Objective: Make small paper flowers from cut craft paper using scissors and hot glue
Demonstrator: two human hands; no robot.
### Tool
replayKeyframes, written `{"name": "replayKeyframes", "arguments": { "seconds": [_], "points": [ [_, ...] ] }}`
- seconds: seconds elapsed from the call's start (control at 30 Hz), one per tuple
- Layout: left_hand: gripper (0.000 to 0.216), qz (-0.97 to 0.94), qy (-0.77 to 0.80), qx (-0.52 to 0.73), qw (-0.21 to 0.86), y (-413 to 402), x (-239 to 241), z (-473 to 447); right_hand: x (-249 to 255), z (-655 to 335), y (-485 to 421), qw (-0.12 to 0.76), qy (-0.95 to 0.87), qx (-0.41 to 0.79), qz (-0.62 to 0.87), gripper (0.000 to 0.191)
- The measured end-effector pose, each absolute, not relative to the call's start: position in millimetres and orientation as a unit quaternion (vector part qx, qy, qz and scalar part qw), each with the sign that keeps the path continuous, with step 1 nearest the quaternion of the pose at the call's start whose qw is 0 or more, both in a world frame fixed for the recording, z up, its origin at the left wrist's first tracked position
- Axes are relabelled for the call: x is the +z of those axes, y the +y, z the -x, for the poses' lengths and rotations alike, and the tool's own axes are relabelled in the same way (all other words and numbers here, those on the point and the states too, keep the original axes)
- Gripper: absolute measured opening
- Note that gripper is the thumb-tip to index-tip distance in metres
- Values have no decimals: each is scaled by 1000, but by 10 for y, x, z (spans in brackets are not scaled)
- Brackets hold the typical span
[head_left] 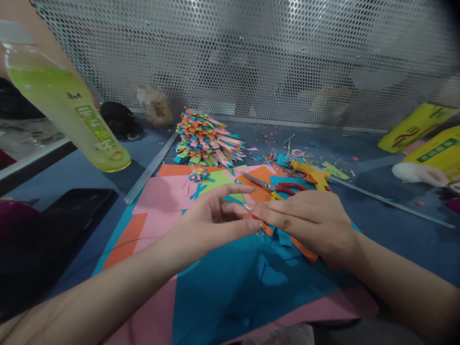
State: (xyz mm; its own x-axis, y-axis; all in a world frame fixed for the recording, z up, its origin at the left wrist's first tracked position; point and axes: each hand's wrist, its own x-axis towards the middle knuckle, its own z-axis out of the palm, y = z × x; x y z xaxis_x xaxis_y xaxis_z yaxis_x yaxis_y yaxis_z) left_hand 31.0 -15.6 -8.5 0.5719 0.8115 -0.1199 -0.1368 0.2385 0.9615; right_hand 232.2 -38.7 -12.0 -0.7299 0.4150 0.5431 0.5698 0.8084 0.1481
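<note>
My left hand [219,218] reaches in from the left, its thumb and fingertips drawn together around a small orange paper piece [266,229], most of which is hidden. From the right, my right hand [311,223] closes its fingers on the same spot, touching my left fingertips. Under both hands lies a large blue paper sheet [219,297]. Just beyond them are scissors [260,182] with red handles, resting on orange and green sheets. A small paper flower [199,175] sits left of the scissors.
A cone of many-coloured paper strips [206,139] stands behind the sheets. A yellow glue gun [312,173] lies right of the scissors, near paper scraps. At the left are a green drink bottle [64,105] and a dark phone [82,211]. A perforated metal panel [251,57] closes off the back.
</note>
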Motion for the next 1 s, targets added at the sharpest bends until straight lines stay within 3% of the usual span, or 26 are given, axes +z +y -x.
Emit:
{"name": "replayKeyframes", "arguments": {
  "seconds": [0.27, 0.57, 0.77, 1.0],
  "points": [
    [47, -559, 346, 337, 674, -166, -95, -293, -95, -2304, -392, 211, -917, -131, 312, 37],
    [51, -585, 352, 338, 648, -168, -81, -298, -90, -2293, -380, 230, -921, -154, 274, 32],
    [39, -581, 346, 355, 645, -173, -41, -293, -83, -2277, -392, 244, -912, -182, 277, 30],
    [53, -555, 317, 329, 695, -156, -115, -282, -97, -2272, -382, 242, -917, -180, 263, 33]
  ]
}}
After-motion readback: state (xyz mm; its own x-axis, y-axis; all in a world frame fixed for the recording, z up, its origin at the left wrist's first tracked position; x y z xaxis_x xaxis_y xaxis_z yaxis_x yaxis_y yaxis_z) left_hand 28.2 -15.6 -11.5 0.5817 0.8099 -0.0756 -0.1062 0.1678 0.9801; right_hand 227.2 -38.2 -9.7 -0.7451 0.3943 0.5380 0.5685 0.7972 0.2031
